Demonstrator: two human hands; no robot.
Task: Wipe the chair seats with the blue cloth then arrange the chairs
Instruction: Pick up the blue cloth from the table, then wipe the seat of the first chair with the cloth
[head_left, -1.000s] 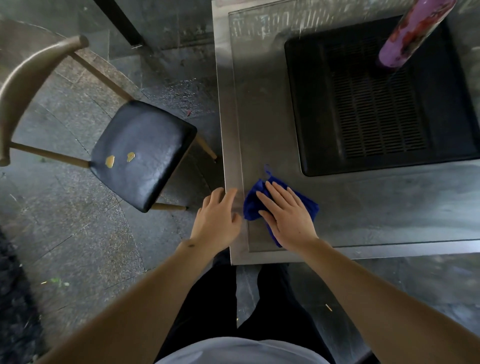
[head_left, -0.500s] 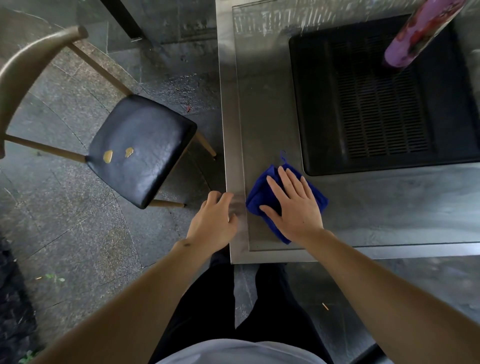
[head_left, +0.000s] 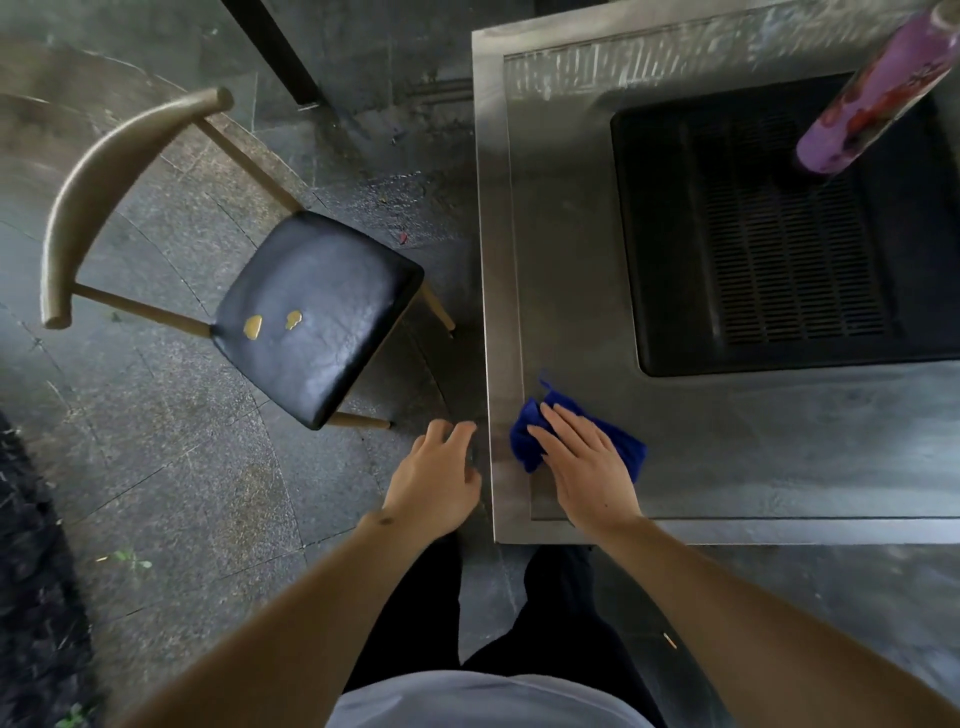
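Note:
The blue cloth (head_left: 524, 441) lies bunched near the front left corner of the steel table (head_left: 566, 260). My right hand (head_left: 584, 462) rests on top of it with the fingers curling around the cloth. My left hand (head_left: 434, 480) hovers just off the table's left edge, fingers apart and holding nothing. A chair (head_left: 317, 317) with a black padded seat and a curved wooden backrest stands on the floor to the left of the table. Its seat has two small worn yellow patches.
A black grill recess (head_left: 779, 249) fills the middle of the table. A purple patterned bottle (head_left: 872, 88) stands at its far right. The floor is grey stone paving, with a dark mat (head_left: 31, 571) at the left edge. My legs are right against the table's front.
My right hand has slid the cloth slightly left toward the table edge and bunched it. The view has shifted a little; my left hand stays beside the edge.

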